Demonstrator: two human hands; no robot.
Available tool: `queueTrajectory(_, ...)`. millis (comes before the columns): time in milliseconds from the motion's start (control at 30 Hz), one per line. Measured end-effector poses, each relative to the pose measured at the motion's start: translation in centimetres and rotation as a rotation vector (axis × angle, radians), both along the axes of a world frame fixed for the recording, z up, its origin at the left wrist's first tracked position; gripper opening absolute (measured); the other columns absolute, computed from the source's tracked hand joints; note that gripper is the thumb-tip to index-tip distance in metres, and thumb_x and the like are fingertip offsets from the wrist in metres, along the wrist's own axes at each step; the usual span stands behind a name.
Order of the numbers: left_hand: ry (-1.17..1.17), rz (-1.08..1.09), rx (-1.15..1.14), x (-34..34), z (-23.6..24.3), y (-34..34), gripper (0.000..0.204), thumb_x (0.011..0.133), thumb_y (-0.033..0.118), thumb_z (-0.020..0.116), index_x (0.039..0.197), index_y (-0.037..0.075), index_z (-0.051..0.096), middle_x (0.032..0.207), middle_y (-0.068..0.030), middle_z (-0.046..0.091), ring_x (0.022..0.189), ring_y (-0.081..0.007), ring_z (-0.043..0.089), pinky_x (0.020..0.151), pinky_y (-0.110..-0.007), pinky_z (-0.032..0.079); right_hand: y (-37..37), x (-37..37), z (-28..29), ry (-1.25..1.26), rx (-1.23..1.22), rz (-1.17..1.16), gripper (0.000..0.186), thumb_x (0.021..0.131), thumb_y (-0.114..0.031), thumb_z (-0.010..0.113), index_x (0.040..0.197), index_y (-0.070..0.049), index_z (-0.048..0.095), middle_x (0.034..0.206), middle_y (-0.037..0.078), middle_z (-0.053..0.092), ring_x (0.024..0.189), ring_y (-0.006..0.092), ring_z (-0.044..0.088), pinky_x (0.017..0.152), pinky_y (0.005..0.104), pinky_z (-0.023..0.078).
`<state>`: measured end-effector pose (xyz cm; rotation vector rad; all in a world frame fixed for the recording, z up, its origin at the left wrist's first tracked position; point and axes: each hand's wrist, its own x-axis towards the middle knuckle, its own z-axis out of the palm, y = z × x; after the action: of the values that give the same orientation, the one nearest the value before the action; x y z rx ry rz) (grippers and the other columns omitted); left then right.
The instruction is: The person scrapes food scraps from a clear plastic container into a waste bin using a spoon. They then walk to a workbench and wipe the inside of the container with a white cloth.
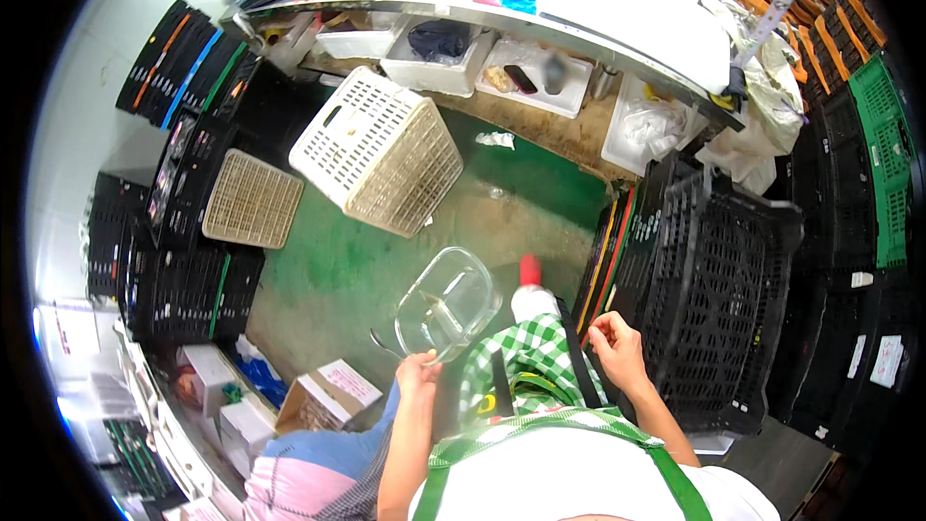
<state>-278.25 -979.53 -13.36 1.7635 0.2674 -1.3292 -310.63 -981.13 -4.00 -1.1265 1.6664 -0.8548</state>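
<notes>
My left hand (419,371) pinches the near edge of a clear plastic container (446,301), which has inner dividers and hangs out over the floor. Nothing can be seen inside it. Off to the right, my right hand (615,349) is closed, with fingers curled toward the thumb. Whether something small sits between those fingers cannot be made out. That hand is beside a stack of black plastic crates (714,299). Below my hands, a green checked apron (540,352) covers my lap.
Ahead stand an upturned white crate (362,130) and a smaller beige basket (253,198). A long table (637,5) crosses the far side, above a shelf of white tubs (444,63). Another person (313,473) is close at my left, near an open cardboard box (328,396).
</notes>
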Motion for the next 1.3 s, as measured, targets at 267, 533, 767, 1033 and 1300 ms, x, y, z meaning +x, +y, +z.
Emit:
queueTrajectory(267,0.058,-0.032,0.139,-4.1,-5.3,-19.9,0.02,0.062,-0.007,0.055,0.078,0.002,0.045,0.075,-0.0098,0.05,0.063,-0.0227,0.053,0.053,-0.035,0.049,-23.8,-0.3,-10.5,0.075,0.068,0.055,0.013,0.077,-0.012,0.053,0.08,0.0,0.052,0.065,0.009,0.058,0.059,0.0135,0.056,0.054,0.0261,0.043)
queueTrajectory(533,-0.045,0.016,0.022,-5.8,-13.1,-33.4,0.014,0.062,-0.008,0.052,0.064,0.002,0.042,0.072,-0.0136,0.054,0.047,-0.0158,0.048,0.04,-0.03,0.048,-42.6,-0.4,-32.8,-0.119,0.556,0.189,0.017,0.082,-0.017,0.047,0.083,-0.003,0.056,0.073,0.002,0.056,0.063,0.0061,0.05,0.052,0.0212,0.042)
queueTrajectory(767,-0.349,-0.456,0.001,-2.4,-32.1,-44.6,0.01,0.062,-0.009,0.044,0.068,-0.009,0.052,0.066,-0.0132,0.054,0.046,-0.0192,0.053,0.035,-0.029,0.047,-56.2,4.0,-63.5,0.366,0.403,0.527,0.03,0.079,-0.024,0.047,0.099,-0.003,0.055,0.098,0.015,0.056,0.096,0.0277,0.051,0.082,0.0319,0.04)
queueTrajectory(1033,-0.779,-1.117,-0.238,2.0,-45.4,-53.9,0.008,0.055,-0.004,0.052,0.062,-0.007,0.054,0.053,-0.0183,0.052,0.048,-0.0247,0.054,0.048,-0.031,0.044,-69.9,12.7,-79.9,0.722,0.064,0.318,0.052,0.073,-0.005,0.053,0.121,-0.001,0.032,0.119,0.022,0.037,0.109,0.0347,0.038,0.09,0.0388,0.034)
queueTrajectory(1300,-1.038,-1.403,-0.51,2.0,-49.3,-56.5,0.01,0.057,-0.001,0.051,0.067,-0.004,0.05,0.063,-0.026,0.05,0.064,-0.0414,0.051,0.06,-0.046,0.041,-69.5,12.8,-81.7,0.564,-0.206,0.375,0.035,0.067,-0.009,0.06,0.096,-0.002,0.041,0.097,0.021,0.048,0.09,0.0376,0.046,0.075,0.0429,0.039)
